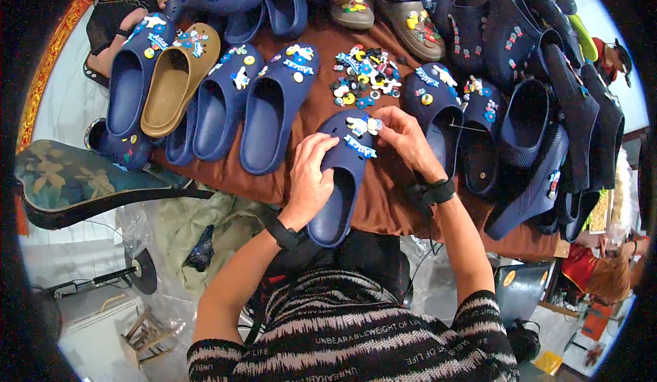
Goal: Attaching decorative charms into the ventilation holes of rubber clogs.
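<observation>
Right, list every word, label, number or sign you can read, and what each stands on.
I won't copy wording, but lettering shows here:
Banner charm on the handheld blue clog: white letters on blue.
Similar banner on the blue clog left of it: white letters on blue.
Striped shirt: pale letters, repeated across it.
Charm pile: too small to read reliably.
Round orange stickers at right: any marks too small to read.

Cloth-covered worktop [387, 211]: single clog [347, 161] at near edge, centre, between left hand [310, 180] and right hand [409, 142], toe pointing away. Loose shoe charms [367, 74] heaped just beyond toe. Clog row [265, 132] to left; clog cluster [525, 125] to right; farther clogs [352, 16] behind charms. Padded seat [82, 176] off near-left corner.
</observation>
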A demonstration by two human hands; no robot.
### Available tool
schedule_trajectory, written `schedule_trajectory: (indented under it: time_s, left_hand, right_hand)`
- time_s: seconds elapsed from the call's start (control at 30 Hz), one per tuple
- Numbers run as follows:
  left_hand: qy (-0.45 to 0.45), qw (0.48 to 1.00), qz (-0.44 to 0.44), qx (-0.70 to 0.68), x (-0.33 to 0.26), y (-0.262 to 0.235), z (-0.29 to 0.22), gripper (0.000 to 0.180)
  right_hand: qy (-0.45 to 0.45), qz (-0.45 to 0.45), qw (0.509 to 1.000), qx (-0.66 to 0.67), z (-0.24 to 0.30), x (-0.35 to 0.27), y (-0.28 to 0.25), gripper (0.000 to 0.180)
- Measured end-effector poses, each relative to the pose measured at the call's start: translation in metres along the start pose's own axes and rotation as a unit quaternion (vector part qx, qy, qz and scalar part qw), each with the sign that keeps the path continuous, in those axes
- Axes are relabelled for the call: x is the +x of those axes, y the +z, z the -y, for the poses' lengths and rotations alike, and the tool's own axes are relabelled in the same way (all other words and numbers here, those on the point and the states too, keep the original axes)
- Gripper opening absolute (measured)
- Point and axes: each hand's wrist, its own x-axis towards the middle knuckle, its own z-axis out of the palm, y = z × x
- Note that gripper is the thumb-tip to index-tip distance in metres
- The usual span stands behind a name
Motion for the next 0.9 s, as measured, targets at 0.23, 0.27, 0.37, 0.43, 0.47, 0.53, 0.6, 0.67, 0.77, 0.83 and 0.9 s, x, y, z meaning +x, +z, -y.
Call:
schedule_trajectory:
  time_s: [0.23, 0.27, 0.37, 0.43, 0.47, 0.53, 0.6, 0.67, 0.77, 0.83, 0.9]
  left_hand:
    - [0.005, 1.000, 0.002, 0.008, 0.000, 0.001, 0.002, 0.055]
    - [0.006, 1.000, 0.003, 0.007, 0.000, 0.001, 0.001, 0.055]
    - [0.006, 1.000, 0.005, 0.002, 0.001, 0.003, 0.001, 0.055]
    - [-0.003, 1.000, 0.008, 0.000, 0.000, 0.001, 0.002, 0.055]
    - [-0.004, 1.000, 0.008, 0.001, 0.000, 0.000, 0.003, 0.055]
    - [0.000, 1.000, 0.008, 0.003, 0.000, 0.000, 0.002, 0.055]
    - [-0.004, 1.000, 0.008, 0.003, 0.000, -0.001, 0.000, 0.055]
    - [-0.008, 1.000, 0.008, 0.001, 0.000, 0.000, -0.001, 0.055]
    - [-0.001, 1.000, 0.002, 0.002, -0.001, 0.001, 0.001, 0.055]
    - [0.000, 1.000, 0.003, 0.004, 0.000, 0.001, 0.001, 0.056]
    - [0.000, 1.000, 0.003, 0.004, 0.000, 0.001, 0.001, 0.056]
  right_hand:
    - [0.054, -0.008, 0.998, -0.017, 0.018, -0.004, -0.001, 0.023]
    - [0.057, -0.007, 0.998, -0.017, 0.014, -0.004, -0.001, 0.023]
    - [0.044, -0.045, 0.998, 0.014, 0.015, -0.008, 0.001, 0.024]
    - [0.029, -0.077, 0.996, 0.047, 0.021, -0.015, 0.008, 0.025]
    - [0.051, -0.078, 0.989, 0.112, 0.026, -0.023, 0.012, 0.025]
    - [0.079, -0.065, 0.979, 0.177, 0.032, -0.041, 0.017, 0.023]
    - [0.108, -0.036, 0.969, 0.218, 0.034, -0.057, 0.026, 0.020]
    - [0.127, -0.030, 0.964, 0.231, 0.034, -0.067, 0.035, 0.016]
    - [0.129, -0.019, 0.968, 0.215, 0.024, -0.067, 0.041, 0.015]
    - [0.150, -0.013, 0.972, 0.183, 0.021, -0.063, 0.039, 0.014]
    - [0.147, -0.015, 0.973, 0.177, 0.019, -0.060, 0.039, 0.015]
